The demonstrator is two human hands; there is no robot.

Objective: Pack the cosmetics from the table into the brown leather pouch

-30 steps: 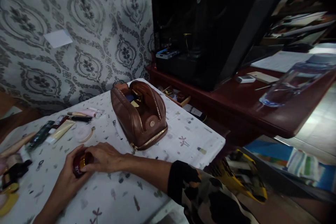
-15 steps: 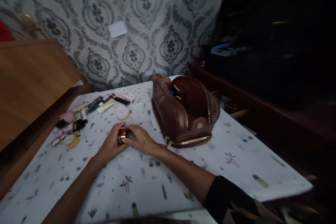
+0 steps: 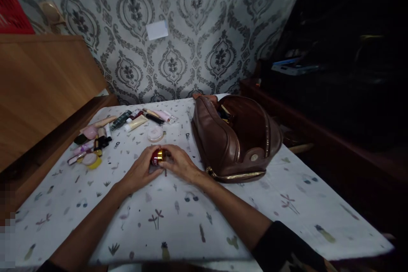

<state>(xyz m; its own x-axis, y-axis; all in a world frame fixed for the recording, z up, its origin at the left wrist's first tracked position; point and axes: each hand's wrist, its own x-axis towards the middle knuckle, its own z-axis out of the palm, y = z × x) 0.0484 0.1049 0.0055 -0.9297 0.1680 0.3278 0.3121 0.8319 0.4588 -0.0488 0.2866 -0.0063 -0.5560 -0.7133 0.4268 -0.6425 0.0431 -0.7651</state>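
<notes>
Between my two hands, over the middle of the table, is a small dark red jar (image 3: pixel 156 157) with a shiny gold band. My left hand (image 3: pixel 144 165) wraps round its red side. The fingers and thumb of my right hand (image 3: pixel 179 162) close on the gold end. Some of the jar is hidden by my fingers. Just beyond my hands lies a round pale pink compact (image 3: pixel 155 134). To the right stands a brown leather bag (image 3: pixel 219 136), unzipped and gaping, with a few items showing inside.
Tubes, bottles and other cosmetics, including a cream tube (image 3: pixel 136 123) and a yellow-edged round case (image 3: pixel 91 160), lie at the table's back left. A patterned white cloth (image 3: pixel 188 238) covers the table. A wooden cabinet (image 3: pixel 47 89) borders the left; wallpaper rises behind.
The whole view has shifted, so the table and bag appear further right. Both hands stay on the red jar, with slightly more of its gold band showing.
</notes>
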